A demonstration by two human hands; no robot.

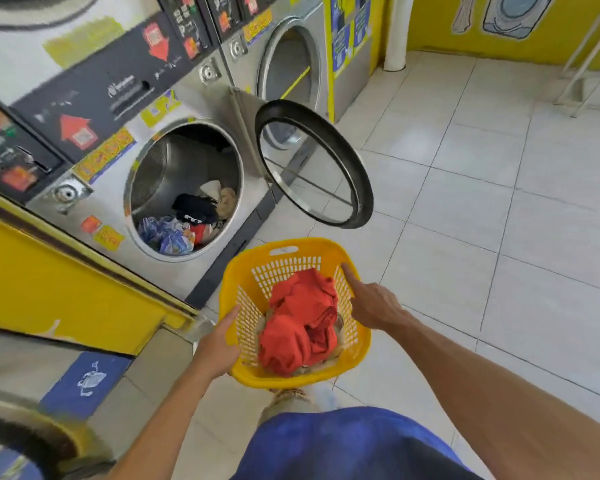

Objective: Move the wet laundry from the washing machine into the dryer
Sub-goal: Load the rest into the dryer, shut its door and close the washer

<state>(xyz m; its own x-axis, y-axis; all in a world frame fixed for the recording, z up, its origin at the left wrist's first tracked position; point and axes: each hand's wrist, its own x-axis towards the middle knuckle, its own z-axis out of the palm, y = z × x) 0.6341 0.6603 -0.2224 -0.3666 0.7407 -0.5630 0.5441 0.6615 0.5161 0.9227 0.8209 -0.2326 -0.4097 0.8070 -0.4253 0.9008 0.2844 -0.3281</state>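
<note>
I hold the yellow basket at 6 o'clock: my left hand grips its left rim, my right hand curls over the right rim, forefinger straight. Red laundry lies inside. At 10 o'clock, the dryer stands open, clothes in its drum.

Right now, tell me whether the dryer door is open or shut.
Open. The door swings out to the right, and clothes show inside the drum.
</note>
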